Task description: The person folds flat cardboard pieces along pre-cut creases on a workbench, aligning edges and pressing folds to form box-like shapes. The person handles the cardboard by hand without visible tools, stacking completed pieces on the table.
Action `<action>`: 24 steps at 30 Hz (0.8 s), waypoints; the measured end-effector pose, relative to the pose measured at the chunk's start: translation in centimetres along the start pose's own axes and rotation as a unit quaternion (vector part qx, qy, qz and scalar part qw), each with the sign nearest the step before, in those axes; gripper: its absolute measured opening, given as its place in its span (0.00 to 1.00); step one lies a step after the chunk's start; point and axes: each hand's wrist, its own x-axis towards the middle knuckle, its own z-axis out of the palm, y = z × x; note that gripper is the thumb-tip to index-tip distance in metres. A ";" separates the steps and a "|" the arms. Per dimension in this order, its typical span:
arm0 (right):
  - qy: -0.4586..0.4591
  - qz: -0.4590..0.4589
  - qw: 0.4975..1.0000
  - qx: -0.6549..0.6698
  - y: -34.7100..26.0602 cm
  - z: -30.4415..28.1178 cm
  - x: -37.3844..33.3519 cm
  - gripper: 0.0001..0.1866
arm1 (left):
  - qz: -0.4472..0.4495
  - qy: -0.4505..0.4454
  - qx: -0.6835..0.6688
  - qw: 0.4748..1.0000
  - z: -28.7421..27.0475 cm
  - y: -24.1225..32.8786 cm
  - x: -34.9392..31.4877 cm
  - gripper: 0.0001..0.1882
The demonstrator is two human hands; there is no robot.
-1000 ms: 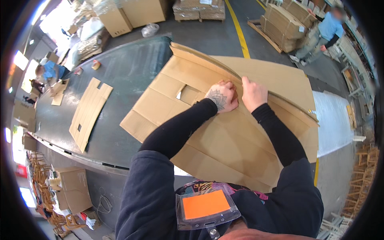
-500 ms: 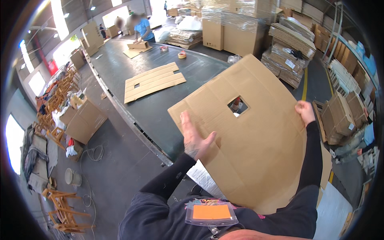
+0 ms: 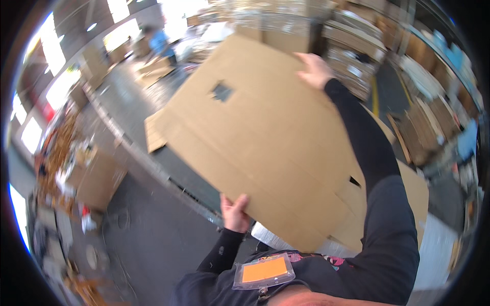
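While the left hand (image 3: 236, 216), lower centre, and right hand (image 3: 316, 72) grip one broad brown cardboard sheet (image 3: 270, 137), twisting could crease it.

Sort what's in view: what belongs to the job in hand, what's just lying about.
Likely in the job:
- large cardboard sheet with a square cutout
- left hand, at its near edge
- right hand, at its far edge
- dark worktable

Apparently lying about:
- brown cardboard box on the floor
- stacked flat cardboard

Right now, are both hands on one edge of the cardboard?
No, the left hand and right hand are at opposite edges of the cardboard.
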 end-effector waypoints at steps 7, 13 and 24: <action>-0.018 -0.079 0.974 0.213 -10.1 -7.3 -2.5 0.38 | 0.058 0.113 0.250 0.960 -10.2 17.0 23.0 0.18; -0.023 0.296 0.945 0.139 4.1 -17.0 -22.6 0.28 | -0.080 0.164 0.378 0.908 -1.7 12.4 35.0 0.24; -0.256 0.316 0.914 -0.008 -7.7 -14.2 -50.7 0.55 | 0.206 -0.674 0.589 0.396 16.0 -7.9 -1.5 0.48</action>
